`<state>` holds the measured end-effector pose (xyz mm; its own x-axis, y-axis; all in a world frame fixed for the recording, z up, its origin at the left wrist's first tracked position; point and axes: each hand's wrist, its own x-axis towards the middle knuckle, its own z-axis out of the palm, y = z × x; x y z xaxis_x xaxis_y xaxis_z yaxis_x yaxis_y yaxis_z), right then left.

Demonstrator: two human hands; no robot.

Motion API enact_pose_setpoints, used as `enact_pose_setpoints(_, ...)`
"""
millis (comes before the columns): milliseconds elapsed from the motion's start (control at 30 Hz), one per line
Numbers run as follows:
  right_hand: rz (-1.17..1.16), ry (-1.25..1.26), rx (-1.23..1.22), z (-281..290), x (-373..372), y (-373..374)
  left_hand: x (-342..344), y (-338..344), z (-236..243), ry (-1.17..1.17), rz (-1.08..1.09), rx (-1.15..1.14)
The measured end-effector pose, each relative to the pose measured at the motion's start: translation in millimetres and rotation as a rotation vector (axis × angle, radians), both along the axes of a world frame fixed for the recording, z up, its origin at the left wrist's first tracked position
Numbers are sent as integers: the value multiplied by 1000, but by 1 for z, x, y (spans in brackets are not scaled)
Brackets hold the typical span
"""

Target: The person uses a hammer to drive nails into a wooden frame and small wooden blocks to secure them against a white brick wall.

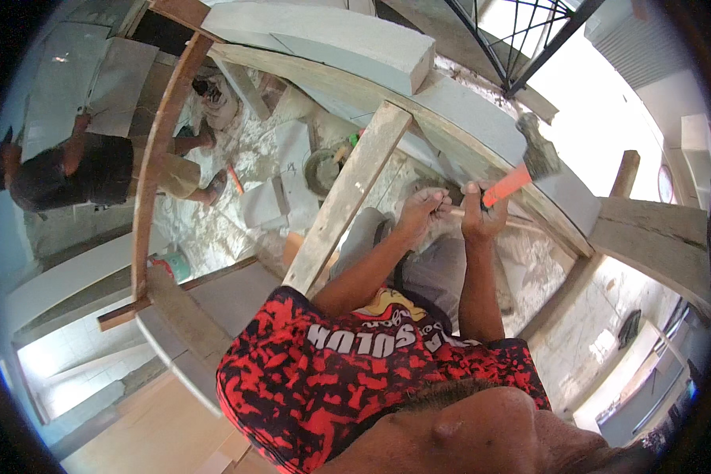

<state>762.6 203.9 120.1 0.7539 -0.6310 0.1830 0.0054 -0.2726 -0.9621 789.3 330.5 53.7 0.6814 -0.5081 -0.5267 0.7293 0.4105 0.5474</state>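
Observation:
My right hand (483, 215) is closed around the lower end of a hammer (509, 185). The hammer has an orange handle and a dusty grey head, which points up and to the right over the edge of a long timber beam (482, 150). Just left of it, my left hand (424, 213) is closed with its fingertips pinched together; whatever they hold is too small to make out. A thin wooden strip (521, 222) runs behind my hands. Left of my left forearm, a weathered wooden board (354, 189) slants up to the beam.
A pale block (332, 46) lies along the beam's far side. A curved wooden rail (159, 150) crosses at left, with another person (79, 170) beyond it. On the dusty floor are a round bucket (321, 171) and flat pale pieces (265, 203). A thick timber (648, 237) juts out at right.

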Motion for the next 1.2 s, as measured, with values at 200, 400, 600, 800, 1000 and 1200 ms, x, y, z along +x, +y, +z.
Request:
enact_pose_setpoints(200,218,-288,179,-65,15,5,13,25,-53,-236,146,36)
enact_pose_setpoints(400,475,-607,172,-115,33,-4,85,105,-110,-818,359,728)
enact_pose_setpoints(600,508,-629,55,-170,32,-9,189,168,15,-1514,630,241)
enact_pose_setpoints(800,441,-469,78,-180,12,3,205,116,129,-1957,259,108)
enact_pose_setpoints(1000,361,-542,72,-160,5,14,226,55,172,-2073,-421,470)
enact_pose_setpoints(1200,334,-510,-11,-139,-31,24,158,39,195,-2322,-610,830)
